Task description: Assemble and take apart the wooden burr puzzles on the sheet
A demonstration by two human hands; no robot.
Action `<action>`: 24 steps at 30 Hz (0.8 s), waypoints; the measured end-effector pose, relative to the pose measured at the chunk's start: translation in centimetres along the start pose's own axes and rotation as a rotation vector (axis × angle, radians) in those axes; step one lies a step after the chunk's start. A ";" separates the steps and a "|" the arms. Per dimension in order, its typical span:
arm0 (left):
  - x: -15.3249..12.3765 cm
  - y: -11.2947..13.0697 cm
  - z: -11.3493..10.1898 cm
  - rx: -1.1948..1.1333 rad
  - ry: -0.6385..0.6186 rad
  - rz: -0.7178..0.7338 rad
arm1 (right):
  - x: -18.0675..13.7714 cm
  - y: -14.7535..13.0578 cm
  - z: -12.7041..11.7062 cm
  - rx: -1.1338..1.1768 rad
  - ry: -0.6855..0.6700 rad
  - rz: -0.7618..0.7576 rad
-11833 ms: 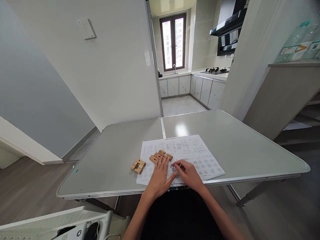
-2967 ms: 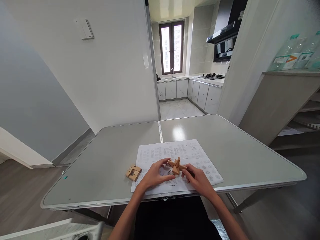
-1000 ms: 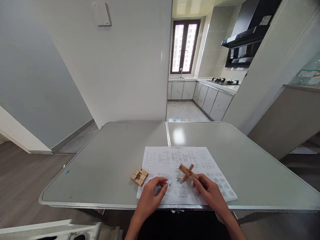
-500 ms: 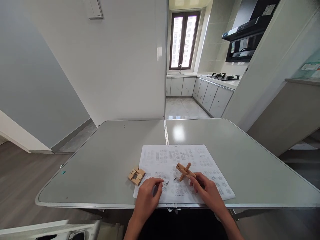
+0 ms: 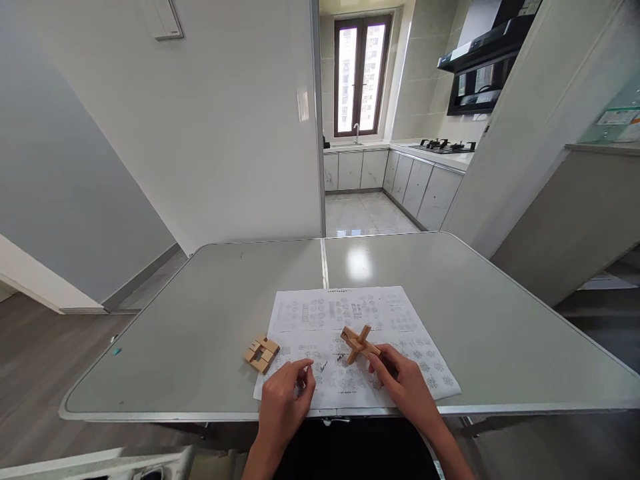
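Observation:
A wooden cross-shaped puzzle (image 5: 359,343) stands on a printed instruction sheet (image 5: 350,333) on the grey table (image 5: 210,320). My right hand (image 5: 403,385) pinches one arm of the cross with its fingertips. My left hand (image 5: 284,400) rests on the near left part of the sheet with its fingers curled and nothing visible in them. A second, flat wooden block assembly (image 5: 261,353) lies on the bare table just left of the sheet, a short way beyond my left hand.
The table has a metal rim and a seam down its middle. A white wall with a switch stands behind it. An open doorway leads to a kitchen with cabinets and a window. A counter (image 5: 590,200) stands at the right.
Loose wooden bars on the sheet have become an assembled cross. My left hand has come off it and curled near the sheet's edge. My right hand keeps hold.

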State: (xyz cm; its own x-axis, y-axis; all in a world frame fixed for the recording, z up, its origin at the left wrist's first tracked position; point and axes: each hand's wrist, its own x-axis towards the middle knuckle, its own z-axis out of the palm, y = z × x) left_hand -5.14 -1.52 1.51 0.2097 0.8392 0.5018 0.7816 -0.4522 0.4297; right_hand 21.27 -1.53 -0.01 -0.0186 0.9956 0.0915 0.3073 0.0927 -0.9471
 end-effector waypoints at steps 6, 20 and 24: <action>0.1 0.0 0.0 0.009 0.028 0.023 | 0.0 -0.6 0.0 0.007 0.018 0.018; 0.5 -0.4 -0.1 0.020 0.030 0.118 | 0.4 -1.0 0.2 0.017 0.014 0.087; 0.6 -0.3 -0.3 0.008 0.036 0.133 | 0.4 -0.9 0.4 0.038 0.029 0.097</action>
State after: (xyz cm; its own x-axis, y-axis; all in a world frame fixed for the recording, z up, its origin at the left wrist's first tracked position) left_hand -5.44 -0.93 1.92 0.2907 0.7604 0.5807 0.7531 -0.5563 0.3514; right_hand 20.63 -1.21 0.75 0.0370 0.9993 0.0067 0.2703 -0.0035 -0.9628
